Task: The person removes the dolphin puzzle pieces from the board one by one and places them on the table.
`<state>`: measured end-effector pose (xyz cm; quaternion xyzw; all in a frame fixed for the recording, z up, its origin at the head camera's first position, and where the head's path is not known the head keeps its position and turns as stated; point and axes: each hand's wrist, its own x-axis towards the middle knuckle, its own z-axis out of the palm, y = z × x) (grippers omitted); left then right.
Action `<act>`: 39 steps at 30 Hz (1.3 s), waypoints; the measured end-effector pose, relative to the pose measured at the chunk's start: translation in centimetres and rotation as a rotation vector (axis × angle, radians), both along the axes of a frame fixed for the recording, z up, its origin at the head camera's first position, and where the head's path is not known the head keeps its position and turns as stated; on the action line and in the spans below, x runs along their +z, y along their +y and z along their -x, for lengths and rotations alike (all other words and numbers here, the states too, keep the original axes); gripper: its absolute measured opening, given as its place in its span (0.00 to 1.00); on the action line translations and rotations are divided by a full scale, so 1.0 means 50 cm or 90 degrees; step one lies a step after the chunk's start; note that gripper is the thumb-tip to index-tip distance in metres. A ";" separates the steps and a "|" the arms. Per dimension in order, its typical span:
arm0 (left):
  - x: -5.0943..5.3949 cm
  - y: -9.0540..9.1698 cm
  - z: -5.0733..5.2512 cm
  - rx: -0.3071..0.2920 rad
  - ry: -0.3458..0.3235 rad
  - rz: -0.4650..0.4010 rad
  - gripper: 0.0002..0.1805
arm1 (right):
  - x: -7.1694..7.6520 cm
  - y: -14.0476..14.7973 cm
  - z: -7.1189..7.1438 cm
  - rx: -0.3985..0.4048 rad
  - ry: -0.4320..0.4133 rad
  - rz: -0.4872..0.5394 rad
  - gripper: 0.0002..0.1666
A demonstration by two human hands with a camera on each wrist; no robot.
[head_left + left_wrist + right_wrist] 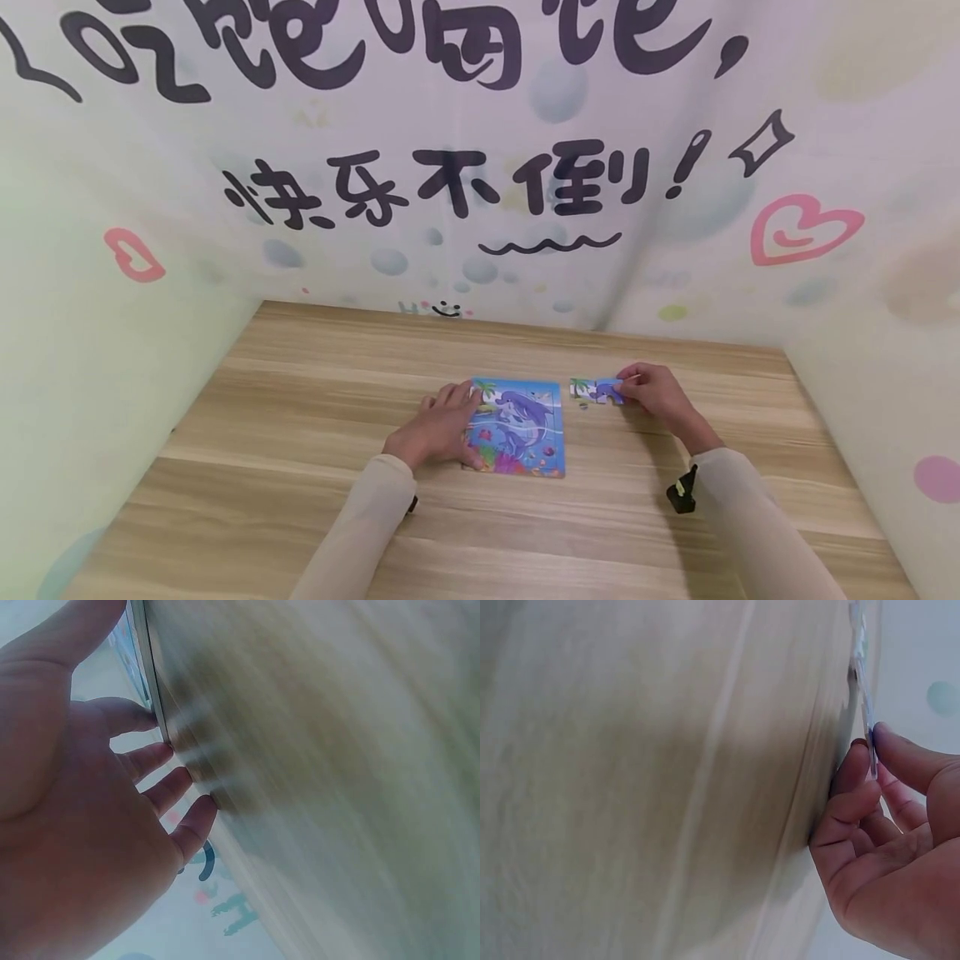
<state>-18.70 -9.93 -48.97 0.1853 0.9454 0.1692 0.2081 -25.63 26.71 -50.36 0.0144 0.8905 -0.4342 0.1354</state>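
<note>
A square jigsaw puzzle (517,425) with a purple dolphin picture lies on the table in the head view. Along its left edge rests my left hand (438,427), fingers spread and the thumb at the near left corner. In the left wrist view the fingertips of this hand (97,795) touch the table and the board's thin edge. To the right of the board, my right hand (662,398) pinches the right end of a small joined strip of puzzle pieces (606,389) between thumb and fingers. The right wrist view shows the strip (865,705) edge-on, lifted at the pinched end.
The wood-grain table (300,400) meets a printed white cloth wall (420,275) at the back, with more wall at both sides. A black wrist device (682,492) sits at the right cuff.
</note>
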 end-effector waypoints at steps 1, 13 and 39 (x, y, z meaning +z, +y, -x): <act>0.000 0.000 0.000 0.000 0.000 -0.001 0.62 | -0.001 -0.001 0.001 -0.004 0.000 -0.005 0.14; 0.001 -0.002 0.000 -0.005 -0.001 0.003 0.62 | 0.003 -0.018 -0.003 0.036 0.064 -0.131 0.13; 0.006 0.000 -0.001 0.001 -0.017 0.001 0.61 | 0.017 -0.042 -0.007 0.066 0.126 -0.153 0.14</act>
